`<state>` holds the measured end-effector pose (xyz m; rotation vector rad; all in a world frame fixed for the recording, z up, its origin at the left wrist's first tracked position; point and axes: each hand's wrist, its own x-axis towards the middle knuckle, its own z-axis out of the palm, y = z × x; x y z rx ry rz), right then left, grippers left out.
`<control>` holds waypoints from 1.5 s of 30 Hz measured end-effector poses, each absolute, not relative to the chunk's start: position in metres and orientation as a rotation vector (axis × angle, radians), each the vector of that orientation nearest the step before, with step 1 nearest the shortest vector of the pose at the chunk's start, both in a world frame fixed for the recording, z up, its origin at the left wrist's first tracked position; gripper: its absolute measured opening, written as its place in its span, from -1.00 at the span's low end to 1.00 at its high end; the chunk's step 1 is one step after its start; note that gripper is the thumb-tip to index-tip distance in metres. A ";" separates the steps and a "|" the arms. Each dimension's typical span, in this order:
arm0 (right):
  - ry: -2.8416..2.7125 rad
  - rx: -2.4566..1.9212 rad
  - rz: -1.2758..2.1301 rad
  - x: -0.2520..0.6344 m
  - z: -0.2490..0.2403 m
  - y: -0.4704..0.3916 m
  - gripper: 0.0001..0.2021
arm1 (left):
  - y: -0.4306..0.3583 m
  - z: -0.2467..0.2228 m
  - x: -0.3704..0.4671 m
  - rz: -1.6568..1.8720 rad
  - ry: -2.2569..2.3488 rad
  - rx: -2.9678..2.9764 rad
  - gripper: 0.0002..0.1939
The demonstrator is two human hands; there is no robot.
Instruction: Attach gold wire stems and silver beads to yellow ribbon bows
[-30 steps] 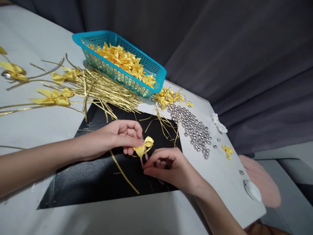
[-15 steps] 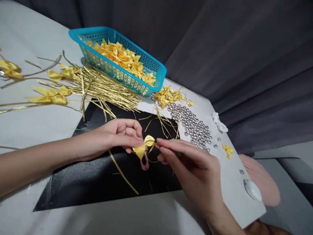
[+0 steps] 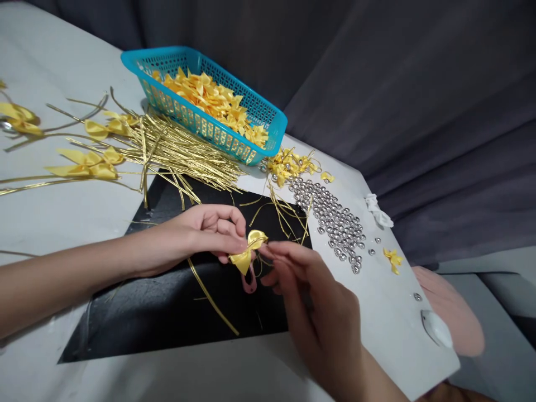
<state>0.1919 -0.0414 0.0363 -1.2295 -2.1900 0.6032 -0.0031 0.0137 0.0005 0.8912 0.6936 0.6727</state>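
Left hand [image 3: 201, 234] clamps fingers on yellow satin-ribbon bow [image 3: 247, 254], above glossy black mat [image 3: 167, 329]; right hand [image 3: 324, 312] meets bow's edge, whether its fingers clamp anything cannot tell; step looks like fine adjusting; next move calls for steady bow; pink looped tool [image 3: 250, 286] below possibly obstructs; gold metallic cords [image 3: 188, 153], turquoise plastic basket [image 3: 132, 60] lie beyond on white worktop [image 3: 167, 377].

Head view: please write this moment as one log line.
left hand: pinches yellow bow | right hand: at bow's right end | black mat: beneath hands
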 end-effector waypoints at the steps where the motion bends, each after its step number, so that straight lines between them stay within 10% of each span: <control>1: -2.199 -1.233 0.594 0.192 0.036 -0.042 -0.71 | 0.014 0.001 -0.003 0.677 0.697 0.887 -0.85; 45: -2.288 -1.125 0.490 0.193 0.029 -0.039 -0.81 | 0.012 -0.002 -0.003 0.676 0.665 0.866 -0.86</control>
